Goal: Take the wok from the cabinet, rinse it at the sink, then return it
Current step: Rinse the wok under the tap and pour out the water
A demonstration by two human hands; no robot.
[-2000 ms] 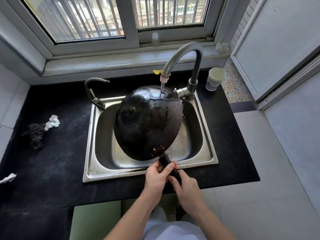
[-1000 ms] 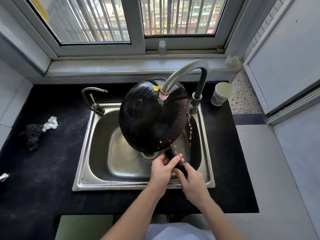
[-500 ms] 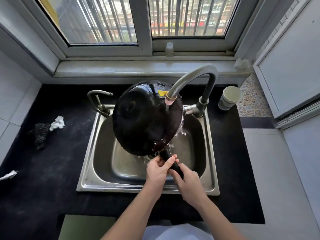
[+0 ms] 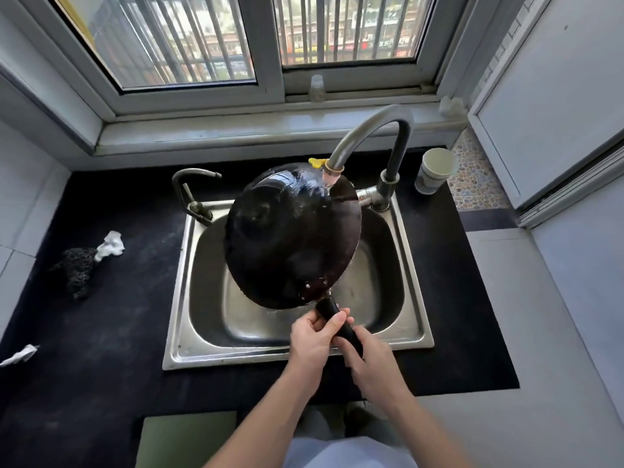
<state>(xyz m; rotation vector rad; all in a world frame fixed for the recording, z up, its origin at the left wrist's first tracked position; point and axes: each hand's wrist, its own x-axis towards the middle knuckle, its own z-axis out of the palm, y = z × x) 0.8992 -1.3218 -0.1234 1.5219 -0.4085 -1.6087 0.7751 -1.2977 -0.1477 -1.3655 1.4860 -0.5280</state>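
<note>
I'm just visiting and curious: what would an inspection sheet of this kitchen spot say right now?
Surface: black countertop around a steel sink.
Job's things: dark wok held tilted over the sink, its outer side facing the camera, its top edge under the faucet spout; wet sheen on it.
Clutter: black scrubber and white wad at left; paper scrap at the left edge; cup at right; small tap.
Grippers: left hand and right hand both grip the wok handle.
Cables: nothing seen.
Surroundings: barred window, sill, tiled walls.
</note>
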